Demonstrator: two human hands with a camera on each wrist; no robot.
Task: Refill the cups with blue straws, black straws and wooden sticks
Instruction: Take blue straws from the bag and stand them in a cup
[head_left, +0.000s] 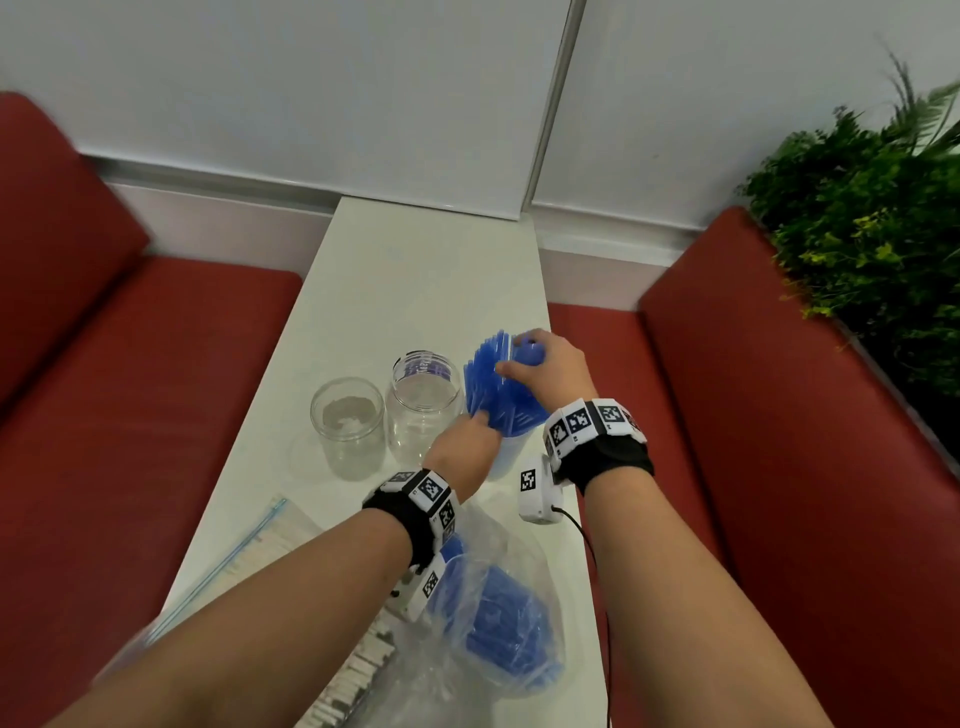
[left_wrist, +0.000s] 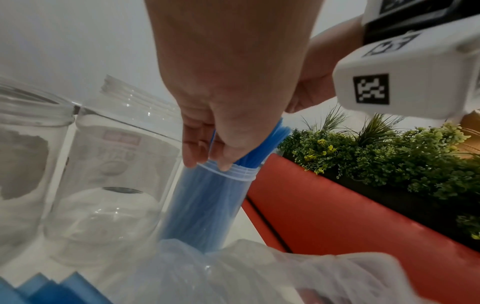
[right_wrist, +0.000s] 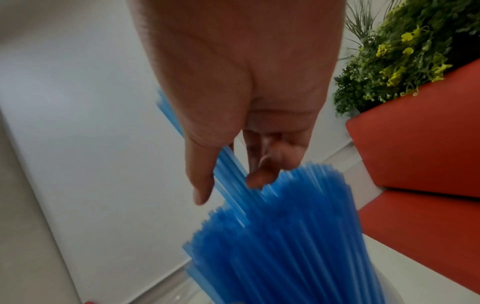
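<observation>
The blue straws (head_left: 498, 382) stood bunched in the right-hand cup (left_wrist: 207, 207), fanning out above its rim. The left hand (head_left: 464, 447) had fingers curled round the bunch just at the rim; the right hand (head_left: 550, 371) pinched a few straws near the tops with thumb and fingers. Two clear cups (head_left: 387, 415) stood empty just to the left, touching each other. Near the person lay a plastic bag (head_left: 493, 613) with more blue straws, and a bag of what looked like wooden sticks (head_left: 358, 675), though blur made that uncertain. The tall cup looked top-heavy: a sideways tug on the straws might tip it, knock over the neighbouring cups, or spill loose straws off the table's (head_left: 415, 270) right edge.
</observation>
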